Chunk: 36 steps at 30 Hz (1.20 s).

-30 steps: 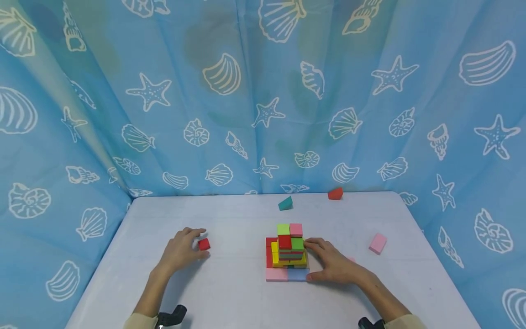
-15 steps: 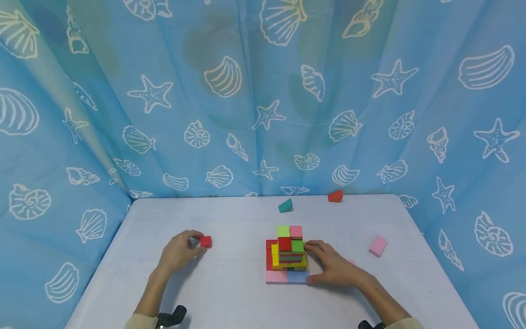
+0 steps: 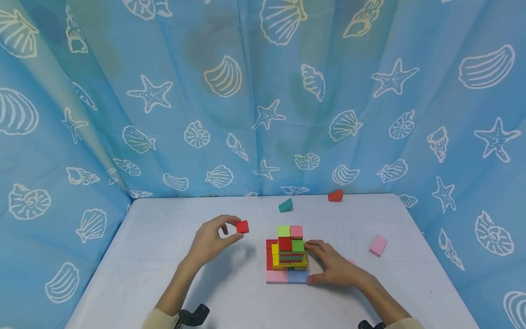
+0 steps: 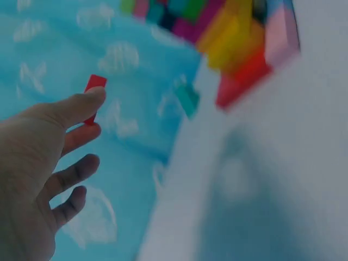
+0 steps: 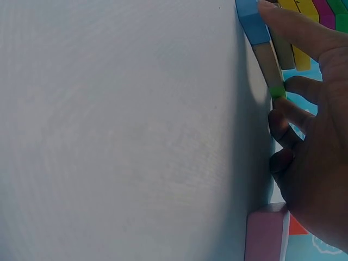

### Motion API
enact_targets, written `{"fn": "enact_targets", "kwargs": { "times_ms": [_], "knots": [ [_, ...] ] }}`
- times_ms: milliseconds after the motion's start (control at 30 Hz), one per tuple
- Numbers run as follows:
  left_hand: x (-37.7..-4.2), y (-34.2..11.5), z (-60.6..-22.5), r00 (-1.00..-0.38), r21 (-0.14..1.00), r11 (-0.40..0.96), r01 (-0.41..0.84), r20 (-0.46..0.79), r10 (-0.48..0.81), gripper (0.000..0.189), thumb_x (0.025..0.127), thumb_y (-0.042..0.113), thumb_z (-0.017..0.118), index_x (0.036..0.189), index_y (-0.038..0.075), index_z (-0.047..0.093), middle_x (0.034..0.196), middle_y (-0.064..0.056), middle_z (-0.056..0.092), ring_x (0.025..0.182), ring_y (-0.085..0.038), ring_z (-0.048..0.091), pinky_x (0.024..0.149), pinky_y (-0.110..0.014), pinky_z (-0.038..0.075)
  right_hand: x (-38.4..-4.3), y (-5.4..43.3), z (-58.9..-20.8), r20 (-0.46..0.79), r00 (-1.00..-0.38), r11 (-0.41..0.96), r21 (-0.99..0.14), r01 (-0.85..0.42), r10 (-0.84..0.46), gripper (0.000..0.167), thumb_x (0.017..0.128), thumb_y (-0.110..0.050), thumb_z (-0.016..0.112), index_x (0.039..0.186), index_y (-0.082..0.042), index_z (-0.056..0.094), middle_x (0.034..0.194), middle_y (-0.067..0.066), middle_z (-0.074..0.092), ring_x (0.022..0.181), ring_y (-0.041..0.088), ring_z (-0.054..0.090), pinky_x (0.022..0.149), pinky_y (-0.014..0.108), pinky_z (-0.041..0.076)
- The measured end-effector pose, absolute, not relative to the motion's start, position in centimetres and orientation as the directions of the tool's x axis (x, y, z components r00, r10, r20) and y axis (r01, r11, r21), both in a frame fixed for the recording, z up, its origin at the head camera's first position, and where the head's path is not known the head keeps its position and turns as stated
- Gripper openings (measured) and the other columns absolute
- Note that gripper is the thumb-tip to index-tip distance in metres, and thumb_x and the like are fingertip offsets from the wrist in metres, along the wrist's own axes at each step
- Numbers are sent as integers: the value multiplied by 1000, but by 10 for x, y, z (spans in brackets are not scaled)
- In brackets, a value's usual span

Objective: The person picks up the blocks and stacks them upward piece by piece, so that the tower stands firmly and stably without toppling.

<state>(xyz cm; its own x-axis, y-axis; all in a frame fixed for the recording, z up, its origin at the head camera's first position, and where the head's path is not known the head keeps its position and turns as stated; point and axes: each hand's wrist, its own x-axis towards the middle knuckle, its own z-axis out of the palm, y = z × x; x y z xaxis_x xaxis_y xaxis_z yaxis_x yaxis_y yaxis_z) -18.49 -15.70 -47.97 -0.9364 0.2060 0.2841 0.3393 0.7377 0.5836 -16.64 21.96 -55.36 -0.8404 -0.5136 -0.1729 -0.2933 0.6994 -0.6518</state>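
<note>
My left hand (image 3: pixel 210 241) pinches a small red block (image 3: pixel 242 227) between thumb and fingertips, raised above the white table to the left of a stepped block tower (image 3: pixel 289 262). In the left wrist view the thumb overlaps the red block (image 4: pixel 97 81), and the other fingers are spread loosely. My right hand (image 3: pixel 338 266) rests along the tower's right side. Its thumb touches the blue block (image 5: pixel 254 23) at the front corner, while the fingers lie bent beside the lowest layer. Red, green, lime and pink blocks form the tower's top.
Behind the tower lie a teal block (image 3: pixel 285 205) and an orange-red block (image 3: pixel 335 195), near the table's far edge. A pink block (image 3: pixel 378 245) lies to the right, and another pink piece is mostly hidden behind the right hand. A shell-patterned blue curtain (image 3: pixel 263 100) hangs behind.
My left hand has closed its fingers on the red block, lifted it off the table and carried it right toward the tower. The right hand has stayed at the tower's side.
</note>
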Motion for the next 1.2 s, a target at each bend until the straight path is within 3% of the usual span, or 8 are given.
{"fn": "enact_targets", "kwargs": {
  "times_ms": [267, 467, 767, 1200],
  "knots": [
    [-156, -100, -433, -797, 437, 679, 590, 450, 402, 48, 83, 40, 83, 127, 30, 67, 109, 15, 71, 87, -6, 61, 76, -28, 49, -165, 221, -556, -176, -838, 701, -649, -295, -516, 92, 78, -57, 79, 153, -20, 40, 157, 6, 33, 146, 35, 30, 111, 65, 32],
    [-145, -65, -438, -705, 401, 585, 705, 493, 511, 44, 87, 47, 76, 128, 32, 68, 114, 15, 71, 100, -5, 60, 88, -31, 48, -165, 222, -557, -172, -839, 698, -653, -295, -516, 91, 79, -56, 79, 153, -21, 40, 157, 6, 34, 146, 36, 30, 110, 67, 32],
    [-148, -40, -466, -669, 352, 584, 732, 537, 514, 38, 84, 44, 81, 118, 30, 70, 120, 13, 62, 114, -7, 51, 94, -34, 41, -164, 219, -556, -159, -838, 687, -661, -302, -522, 88, 77, -53, 80, 151, -22, 44, 155, 5, 36, 145, 37, 32, 107, 70, 32],
    [-153, -34, -474, -665, 249, 674, 696, 576, 474, 36, 83, 47, 80, 114, 28, 78, 120, 9, 62, 111, -12, 51, 93, -36, 39, -168, 221, -557, -143, -838, 686, -654, -319, -527, 88, 78, -54, 80, 152, -21, 43, 155, 5, 36, 145, 36, 31, 109, 67, 32]
  ]
}}
